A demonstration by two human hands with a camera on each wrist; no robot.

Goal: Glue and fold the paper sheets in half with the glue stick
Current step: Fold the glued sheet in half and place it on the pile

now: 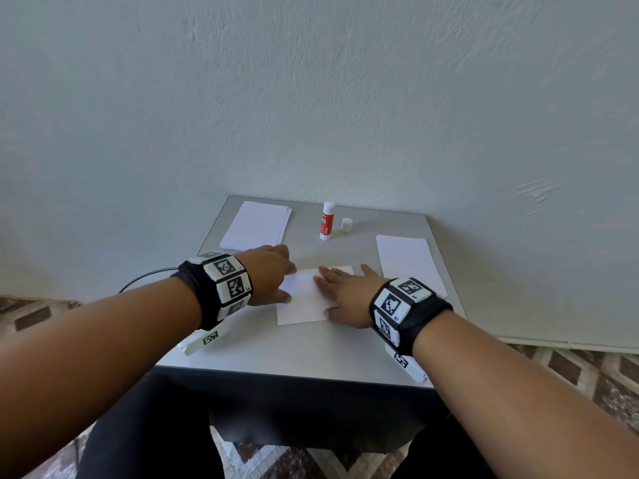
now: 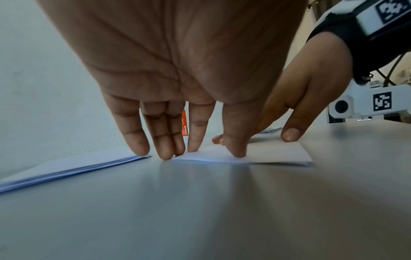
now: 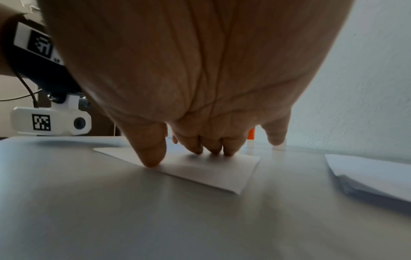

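A white folded sheet (image 1: 301, 302) lies flat in the middle of the grey table (image 1: 294, 354). My left hand (image 1: 273, 278) rests at its left edge, straight fingertips (image 2: 164, 154) touching down where sheet (image 2: 266, 154) and table meet. My right hand (image 1: 345, 292) lies flat on the sheet's right part, its thumb (image 3: 151, 158) and fingers pressing the sheet (image 3: 211, 172). The red and white glue stick (image 1: 326, 221) stands upright at the back with no cap on. Its white cap (image 1: 346, 225) stands just to its right.
A stack of white sheets (image 1: 256, 224) lies at the table's back left, close to my left fingertips. Another stack (image 1: 408, 261) lies along the right side. A light wall rises right behind the table. Patterned floor shows on both sides.
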